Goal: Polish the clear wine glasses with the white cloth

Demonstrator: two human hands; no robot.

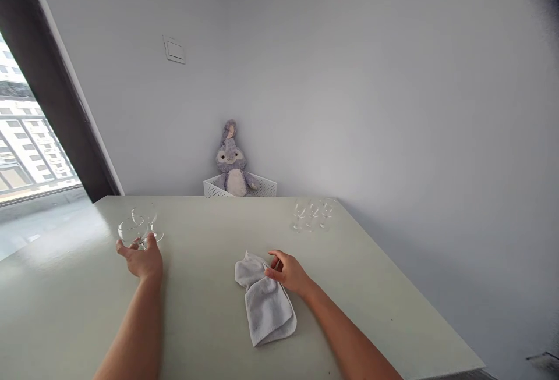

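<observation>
At the left of the table, my left hand (144, 259) has its fingers around the lower part of a clear stemmed glass (131, 230). A second clear glass (151, 215) stands just behind it. My right hand (288, 270) hovers at the upper right edge of a folded grey cloth (268, 310), its thumb and forefinger apart and the other fingers curled. The cloth lies on the table's middle. Whether the right thumb touches it is hard to tell. Three small clear glasses (313, 211) stand in a row at the back right.
The pale table (201, 287) reaches back to the grey walls. Behind its far edge, a plush toy (236, 182) sits in a white perforated basket (268, 188). A wall switch (175, 51) is above on the left. A window (30, 147) is at the far left.
</observation>
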